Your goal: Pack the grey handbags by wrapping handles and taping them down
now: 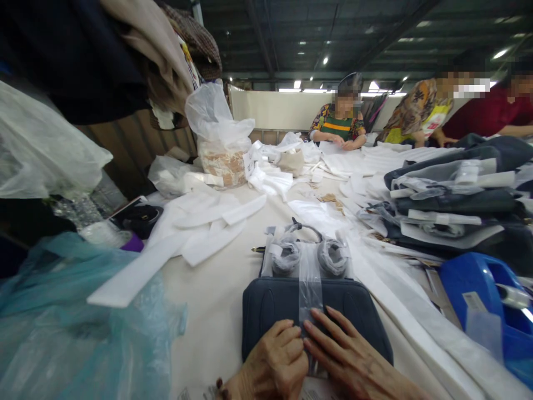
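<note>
A dark navy bag lies on the pale table in front of me. Down its middle runs a strip of clear plastic. At its far end, two rolled straps or handles are wrapped in translucent film. My right hand rests on the bag with fingers stretched out, its fingertips on the plastic strip. Beside it, my left hand has its fingers curled together at the strip's left edge; what they pinch, if anything, is hidden.
White foam sheets lie left of the bag. Teal plastic film covers the near left. A blue tape dispenser stands right, below stacked dark bags. A wrapped box sits further back. Several co-workers stand across the table, one person facing me.
</note>
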The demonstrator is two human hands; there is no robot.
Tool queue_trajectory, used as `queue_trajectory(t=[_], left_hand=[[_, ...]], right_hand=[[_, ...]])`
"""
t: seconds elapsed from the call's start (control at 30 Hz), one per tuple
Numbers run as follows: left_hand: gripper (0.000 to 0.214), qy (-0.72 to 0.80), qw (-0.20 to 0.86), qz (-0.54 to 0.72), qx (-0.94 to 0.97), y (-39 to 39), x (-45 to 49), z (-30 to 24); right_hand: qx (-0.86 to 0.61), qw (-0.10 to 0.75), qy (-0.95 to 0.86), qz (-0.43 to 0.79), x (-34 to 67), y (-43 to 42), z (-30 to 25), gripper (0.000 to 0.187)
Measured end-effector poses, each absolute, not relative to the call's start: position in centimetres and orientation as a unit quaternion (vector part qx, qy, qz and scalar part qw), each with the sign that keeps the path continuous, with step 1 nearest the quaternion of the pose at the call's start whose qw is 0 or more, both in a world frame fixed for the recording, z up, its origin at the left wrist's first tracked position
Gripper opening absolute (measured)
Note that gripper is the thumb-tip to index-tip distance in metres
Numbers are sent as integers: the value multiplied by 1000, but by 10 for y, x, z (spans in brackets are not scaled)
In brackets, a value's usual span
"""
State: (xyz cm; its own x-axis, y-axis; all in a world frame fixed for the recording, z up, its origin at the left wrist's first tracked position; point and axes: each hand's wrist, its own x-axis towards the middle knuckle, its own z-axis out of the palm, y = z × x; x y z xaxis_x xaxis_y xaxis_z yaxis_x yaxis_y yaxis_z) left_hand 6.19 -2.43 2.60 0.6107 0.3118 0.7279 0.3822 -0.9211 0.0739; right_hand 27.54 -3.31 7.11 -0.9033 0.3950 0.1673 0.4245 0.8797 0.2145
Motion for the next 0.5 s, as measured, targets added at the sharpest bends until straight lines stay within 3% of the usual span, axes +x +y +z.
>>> queue_trajectory(t=[0.07,0.17,0.27,0.37,0.43,0.5], left_hand=[[17,-226,12,-419,-879,-25,52,37],[20,-424,-21,-483,-765,-24,29,50],[30,-619,-238,-486,-569,-20,10,52],[41,-626,-424,-440,-485,-15,6,47],[42,-627,-429,-436,-482,-13,10,45],[45,-644,-413,-435,-475,-11,15,45]], right_hand=[[-186,66,-973,-117,277,-34,82,39],[-187,84,-974,-101,277,-34,97,33],[-181,76,-973,-118,271,-33,97,28],[-205,140,-955,-161,257,-36,77,17],[-253,203,-926,-195,247,-40,60,17],[-264,215,-909,-241,242,-44,48,18]])
